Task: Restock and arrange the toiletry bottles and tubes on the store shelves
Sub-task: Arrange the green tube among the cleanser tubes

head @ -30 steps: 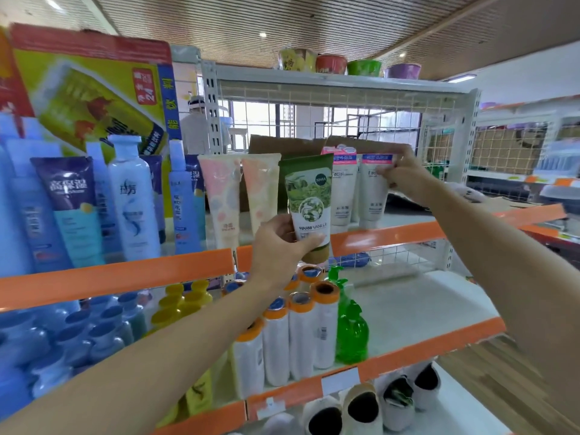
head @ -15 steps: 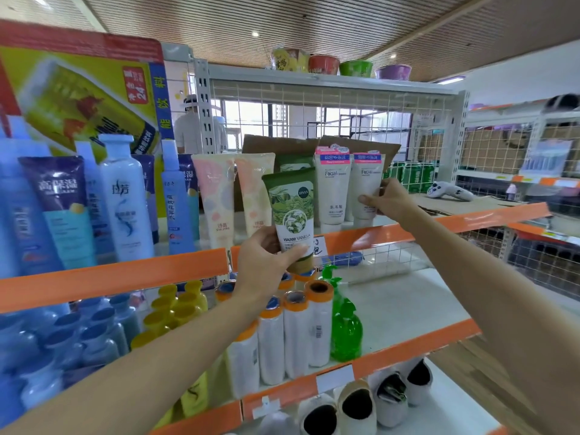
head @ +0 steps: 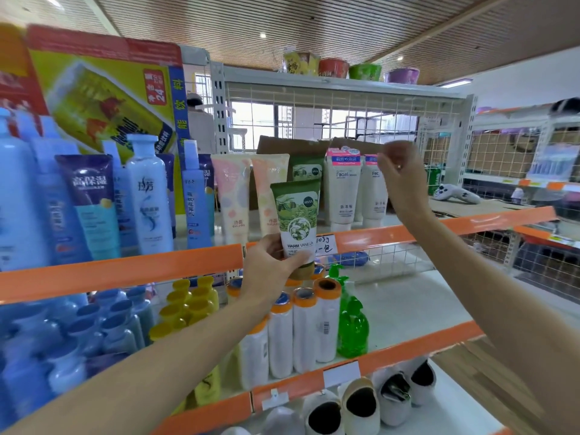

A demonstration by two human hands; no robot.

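My left hand (head: 272, 264) grips the lower end of a green "Warm Vanilla" tube (head: 296, 221), held upright in front of the orange edge of the upper shelf (head: 125, 270). A second green tube (head: 306, 171) stands behind it on that shelf. To its right stand two white facial-wash tubes (head: 342, 189) with pink tops. My right hand (head: 400, 177) hovers in front of the rightmost white tube, fingers curled, holding nothing. Two pastel tubes (head: 232, 196) stand left of the green ones.
Blue and white shampoo bottles (head: 147, 196) fill the upper shelf's left. On the middle shelf are white rolls with orange caps (head: 310, 328), a green pump bottle (head: 351, 328) and yellow-capped bottles (head: 185, 306). Slippers (head: 361, 403) lie on the bottom shelf. A game controller (head: 456, 193) rests on cardboard at right.
My right hand has let go of the white facial-wash tube and lifted up, closing into a loose fist. The green tube in my left hand has shifted slightly lower in front of the shelf edge.
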